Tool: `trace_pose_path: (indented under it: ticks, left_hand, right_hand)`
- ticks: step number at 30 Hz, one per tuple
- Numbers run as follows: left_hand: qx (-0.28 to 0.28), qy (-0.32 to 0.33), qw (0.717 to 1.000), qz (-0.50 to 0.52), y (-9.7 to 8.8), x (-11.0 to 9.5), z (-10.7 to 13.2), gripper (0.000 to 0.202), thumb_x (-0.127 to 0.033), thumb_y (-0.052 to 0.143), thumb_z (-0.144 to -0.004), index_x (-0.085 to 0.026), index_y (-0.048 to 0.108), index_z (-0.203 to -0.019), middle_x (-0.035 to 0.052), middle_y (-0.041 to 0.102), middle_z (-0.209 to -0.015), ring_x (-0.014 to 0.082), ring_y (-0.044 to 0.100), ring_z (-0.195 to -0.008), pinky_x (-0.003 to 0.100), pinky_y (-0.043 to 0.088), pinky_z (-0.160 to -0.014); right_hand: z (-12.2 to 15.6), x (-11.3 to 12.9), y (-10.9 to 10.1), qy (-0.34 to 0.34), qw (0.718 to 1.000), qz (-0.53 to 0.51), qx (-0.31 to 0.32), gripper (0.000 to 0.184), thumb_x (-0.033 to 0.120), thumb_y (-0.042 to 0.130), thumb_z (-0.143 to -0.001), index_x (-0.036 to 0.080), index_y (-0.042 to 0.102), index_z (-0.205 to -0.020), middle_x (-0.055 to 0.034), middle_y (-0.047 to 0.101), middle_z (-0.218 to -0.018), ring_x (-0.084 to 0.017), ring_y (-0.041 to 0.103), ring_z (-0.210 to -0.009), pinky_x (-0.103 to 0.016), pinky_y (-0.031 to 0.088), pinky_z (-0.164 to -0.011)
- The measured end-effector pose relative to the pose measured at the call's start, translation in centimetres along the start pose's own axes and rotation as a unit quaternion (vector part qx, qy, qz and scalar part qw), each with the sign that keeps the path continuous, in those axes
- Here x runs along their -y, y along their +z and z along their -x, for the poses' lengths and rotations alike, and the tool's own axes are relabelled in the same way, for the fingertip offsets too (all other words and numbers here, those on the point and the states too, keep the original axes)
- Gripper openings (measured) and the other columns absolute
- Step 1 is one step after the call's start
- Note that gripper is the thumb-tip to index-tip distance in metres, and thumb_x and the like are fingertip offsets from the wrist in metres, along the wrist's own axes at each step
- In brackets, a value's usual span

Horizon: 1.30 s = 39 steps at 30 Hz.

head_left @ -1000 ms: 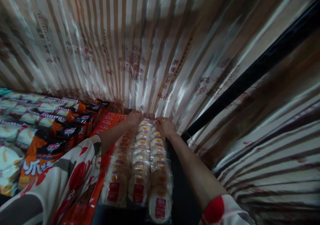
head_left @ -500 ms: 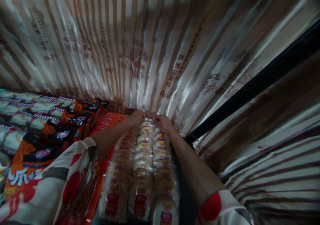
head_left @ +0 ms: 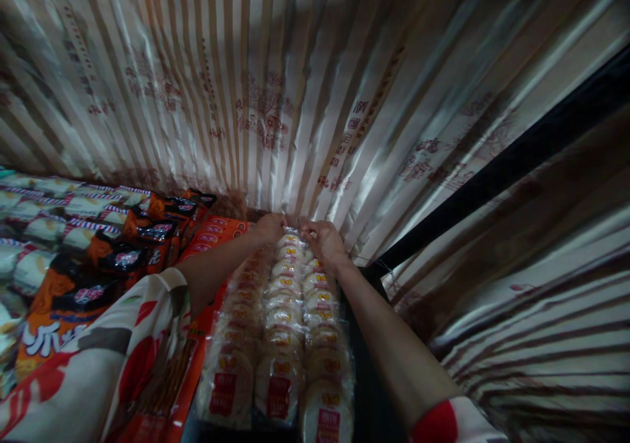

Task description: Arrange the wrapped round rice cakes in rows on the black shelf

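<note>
Three rows of round pale cakes (head_left: 282,318) in clear wrappers with red and yellow labels run away from me. Both of my hands are at the far end of the middle row. My left hand (head_left: 270,228) has its fingers closed at the left top corner of the farthest cake packet (head_left: 290,240). Opposite it, my right hand (head_left: 323,239) pinches near the right corner of the same packet, fingertips bent together. The fingertips are small and dim, and the wrapper edge between them is partly hidden.
Left of the cakes lie orange snack bags (head_left: 62,318), a long red-orange packet (head_left: 162,390) and several white packages (head_left: 42,226). Behind everything hangs a pleated, printed curtain (head_left: 266,102). A black bar (head_left: 472,200) slants up to the right.
My right hand has turned slightly, with its thumb and forefinger now showing more clearly in a pinch. My left hand stays nearly in place. The view has shifted a little.
</note>
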State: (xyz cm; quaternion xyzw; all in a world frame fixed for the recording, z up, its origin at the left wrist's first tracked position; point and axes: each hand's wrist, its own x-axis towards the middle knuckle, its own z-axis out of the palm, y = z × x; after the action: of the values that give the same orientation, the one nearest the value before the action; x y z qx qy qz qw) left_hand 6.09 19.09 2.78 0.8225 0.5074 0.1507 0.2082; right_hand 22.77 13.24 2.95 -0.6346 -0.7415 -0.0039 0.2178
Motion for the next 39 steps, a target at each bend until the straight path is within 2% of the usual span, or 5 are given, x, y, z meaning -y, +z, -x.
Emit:
trace_pose_path:
  ticks: [6,10,13,18,39]
  left_hand:
    - [-0.028,0.009,1.0,0.003,0.4,0.2,0.2,0.024,-0.013,0.051,-0.079,-0.016,0.063,-0.099,0.0053,0.067,-0.097,0.0147,0.06,-0.089,0.021,0.043,-0.08]
    - [-0.056,0.107,0.991,-0.059,-0.4,0.1,0.8,0.021,-0.014,0.049,-0.079,-0.016,0.066,-0.091,0.0073,0.066,-0.097,0.0181,0.056,-0.1,0.028,0.037,-0.094]
    - [-0.026,0.186,0.973,-0.133,-1.1,0.0,1.2,0.02,-0.016,0.049,-0.079,-0.016,0.069,-0.081,0.0086,0.068,-0.086,0.0197,0.058,-0.094,0.033,0.033,-0.098]
    - [0.01,0.211,0.958,-0.194,-1.1,0.3,1.3,0.02,-0.016,0.05,-0.077,-0.016,0.07,-0.076,0.0098,0.069,-0.081,0.0202,0.06,-0.089,0.033,0.036,-0.092]
    - [-0.024,0.107,0.984,-0.139,-0.3,0.2,0.9,0.017,-0.015,0.052,-0.078,-0.015,0.068,-0.078,0.0066,0.07,-0.087,0.0168,0.062,-0.088,0.025,0.045,-0.084]
  right_hand:
    - [1.1,0.6,-0.9,-0.036,0.998,0.026,0.048,0.014,0.023,0.058,-0.081,0.023,0.071,-0.079,-0.0021,0.066,-0.078,-0.016,0.056,-0.079,-0.028,0.04,-0.083]
    - [1.0,0.7,-0.8,-0.028,0.998,0.03,0.049,0.015,0.019,0.057,-0.08,0.023,0.071,-0.077,-0.001,0.067,-0.077,-0.013,0.057,-0.074,-0.028,0.039,-0.087]
    - [0.8,0.6,-0.4,-0.004,0.999,0.03,0.045,0.013,0.022,0.058,-0.08,0.023,0.071,-0.078,-0.0015,0.068,-0.078,-0.015,0.057,-0.078,-0.027,0.041,-0.083]
    - [0.8,0.3,0.2,0.014,0.998,0.039,0.056,0.011,0.022,0.059,-0.079,0.022,0.07,-0.081,-0.0019,0.068,-0.081,-0.015,0.057,-0.079,-0.026,0.039,-0.083]
    - [0.8,1.7,-0.4,0.039,0.997,0.064,0.03,0.015,0.017,0.051,-0.08,0.019,0.065,-0.077,-0.004,0.067,-0.081,-0.014,0.055,-0.078,-0.025,0.035,-0.083]
